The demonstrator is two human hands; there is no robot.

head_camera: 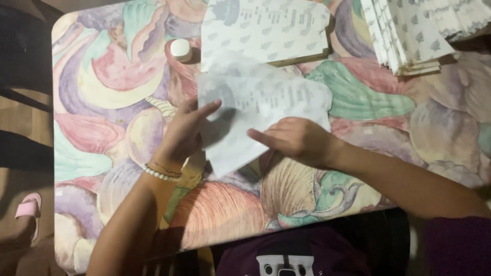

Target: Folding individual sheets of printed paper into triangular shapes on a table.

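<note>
A white printed paper sheet (261, 105) lies blurred in the middle of a table (102, 97) covered with a pastel seashell-patterned cloth. My left hand (186, 130), with bead and thin bracelets on its wrist, rests flat on the sheet's left part, fingers stretched. Over the sheet's lower right edge, my right hand (296, 139) is loosely curled, its index finger pressing leftward along the paper. Neither hand grips anything that I can make out.
A stack of similar printed sheets (263, 30) sits beyond the loose one. Another fanned pile of papers (409, 33) lies at the top right. A small white rounded object (180, 49) stands left of the stack. A pink sandal (29, 209) is on the floor at left.
</note>
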